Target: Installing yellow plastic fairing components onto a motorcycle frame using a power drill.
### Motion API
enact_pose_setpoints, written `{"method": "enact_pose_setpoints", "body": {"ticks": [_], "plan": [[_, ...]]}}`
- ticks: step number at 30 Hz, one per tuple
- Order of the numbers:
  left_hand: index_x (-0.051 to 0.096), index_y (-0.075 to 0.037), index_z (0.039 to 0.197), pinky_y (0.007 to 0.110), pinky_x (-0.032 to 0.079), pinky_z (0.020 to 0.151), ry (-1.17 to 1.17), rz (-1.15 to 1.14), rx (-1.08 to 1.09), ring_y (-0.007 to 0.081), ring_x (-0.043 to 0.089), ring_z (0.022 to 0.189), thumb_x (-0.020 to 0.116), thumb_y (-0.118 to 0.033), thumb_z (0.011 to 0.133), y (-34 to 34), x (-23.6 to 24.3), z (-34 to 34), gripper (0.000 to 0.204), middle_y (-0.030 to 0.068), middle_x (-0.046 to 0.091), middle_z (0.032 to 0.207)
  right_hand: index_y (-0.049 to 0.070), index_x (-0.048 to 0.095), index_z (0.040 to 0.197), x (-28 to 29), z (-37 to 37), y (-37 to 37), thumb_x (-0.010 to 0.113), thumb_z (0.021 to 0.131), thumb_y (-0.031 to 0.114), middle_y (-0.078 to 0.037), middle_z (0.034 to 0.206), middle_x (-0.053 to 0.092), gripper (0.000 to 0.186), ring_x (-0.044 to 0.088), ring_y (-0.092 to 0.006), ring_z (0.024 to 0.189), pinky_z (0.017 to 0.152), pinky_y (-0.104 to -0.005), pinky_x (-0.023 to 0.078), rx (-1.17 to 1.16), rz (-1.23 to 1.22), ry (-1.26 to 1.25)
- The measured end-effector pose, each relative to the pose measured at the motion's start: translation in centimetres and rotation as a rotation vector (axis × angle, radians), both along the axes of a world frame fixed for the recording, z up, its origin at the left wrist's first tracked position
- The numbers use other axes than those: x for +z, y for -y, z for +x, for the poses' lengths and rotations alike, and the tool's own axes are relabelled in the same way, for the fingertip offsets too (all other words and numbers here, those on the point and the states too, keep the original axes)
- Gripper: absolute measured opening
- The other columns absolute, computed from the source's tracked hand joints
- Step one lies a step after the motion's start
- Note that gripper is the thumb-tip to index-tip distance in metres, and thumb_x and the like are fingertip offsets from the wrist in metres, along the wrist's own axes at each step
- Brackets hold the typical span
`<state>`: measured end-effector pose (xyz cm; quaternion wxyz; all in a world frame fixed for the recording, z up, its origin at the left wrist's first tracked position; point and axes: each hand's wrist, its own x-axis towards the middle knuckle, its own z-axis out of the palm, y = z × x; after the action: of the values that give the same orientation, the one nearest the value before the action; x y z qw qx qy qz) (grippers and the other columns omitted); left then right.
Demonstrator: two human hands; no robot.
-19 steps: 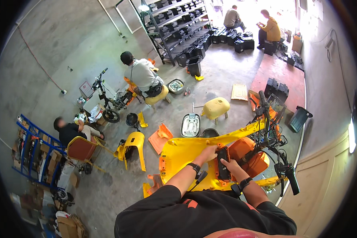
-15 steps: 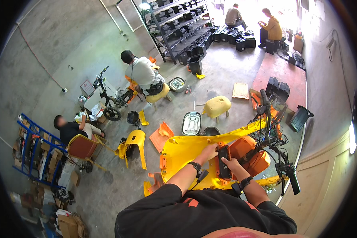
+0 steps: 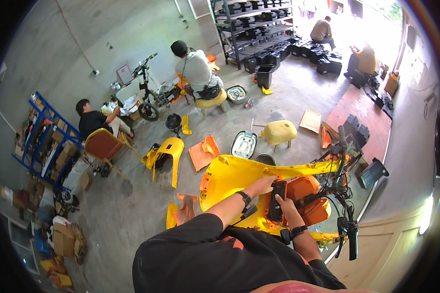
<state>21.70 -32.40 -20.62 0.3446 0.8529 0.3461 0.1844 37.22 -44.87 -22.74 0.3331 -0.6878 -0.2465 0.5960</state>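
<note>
A large yellow body panel [image 3: 225, 188] of a small scooter lies across in front of me. Set into it is an orange bracket [image 3: 267, 215], and a black oblong part [image 3: 277, 198] sits against this bracket. My left hand [image 3: 264, 185] is closed at the far end of the black part, its fingertips partly hidden. Closed on the near right side of that part is my right hand [image 3: 287, 207], thumb on top. Orange covers [image 3: 312, 200] and the black handlebar [image 3: 344, 180] with its cables lie to the right.
A yellow stool [image 3: 278, 132], a silver-lined storage box [image 3: 244, 145] and orange panels [image 3: 204, 152] stand or lie beyond the scooter. A yellow fender [image 3: 169, 150] is at left. People sit farther off, near a rack [image 3: 252, 34] of black boxes. A wall [image 3: 401, 215] borders the right.
My view has swung right, so the room appears shifted. Both hands stay on the black part, with only slight movement.
</note>
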Motion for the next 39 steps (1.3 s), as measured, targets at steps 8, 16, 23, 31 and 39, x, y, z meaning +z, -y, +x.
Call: {"method": "enact_pose_setpoints", "body": {"ticks": [8,16,23,31,39], "plan": [[0.067,-0.004,0.096,0.044,0.050,0.076,-0.237,-0.088,-0.050,0.0389,0.064,0.089,0.060,-0.008,0.076,-0.9,1.1,0.9,0.021,0.0201,0.067,0.092,-0.010,0.059,0.112,-0.2,0.4,0.2,0.067,0.088,0.040,-0.012,0.090,0.066,0.056,0.063,-0.0214,0.077,0.071,-0.0344,0.051,0.044,0.016,0.049],[0.068,-0.005,0.096,0.044,0.050,0.077,-0.125,-0.002,-0.009,0.0395,0.063,0.089,0.062,-0.010,0.076,0.3,0.8,0.0,0.021,0.0199,0.067,0.092,-0.007,0.063,0.109,-1.1,0.1,0.3,0.067,0.086,0.044,-0.013,0.095,0.066,0.056,0.062,-0.0226,0.084,0.075,-0.0359,0.048,0.008,0.038,0.076],[0.069,-0.005,0.096,0.043,0.051,0.078,-0.109,-0.111,0.018,0.0373,0.064,0.087,0.063,-0.011,0.076,0.1,0.4,0.0,0.021,0.0184,0.068,0.092,-0.007,0.063,0.109,0.7,0.2,0.3,0.067,0.086,0.043,-0.013,0.094,0.066,0.055,0.062,-0.0229,0.083,0.075,-0.0361,0.048,0.030,0.017,0.074],[0.071,-0.007,0.095,0.043,0.052,0.077,-0.184,0.036,-0.035,0.0369,0.065,0.087,0.062,-0.011,0.076,-0.4,0.0,0.2,0.022,0.0186,0.068,0.091,-0.011,0.055,0.120,1.9,0.1,0.1,0.064,0.088,0.047,-0.016,0.103,0.065,0.066,0.064,-0.0272,0.092,0.081,-0.0366,0.049,0.087,-0.037,0.090],[0.068,-0.006,0.097,0.045,0.050,0.081,-0.050,0.046,0.117,0.0395,0.063,0.093,0.062,-0.010,0.076,1.0,0.8,0.0,0.022,0.0202,0.067,0.094,-0.010,0.054,0.121,2.9,-0.4,0.2,0.066,0.088,0.044,-0.016,0.104,0.065,0.064,0.063,-0.0261,0.092,0.080,-0.0363,0.050,0.054,-0.042,0.046]]}}
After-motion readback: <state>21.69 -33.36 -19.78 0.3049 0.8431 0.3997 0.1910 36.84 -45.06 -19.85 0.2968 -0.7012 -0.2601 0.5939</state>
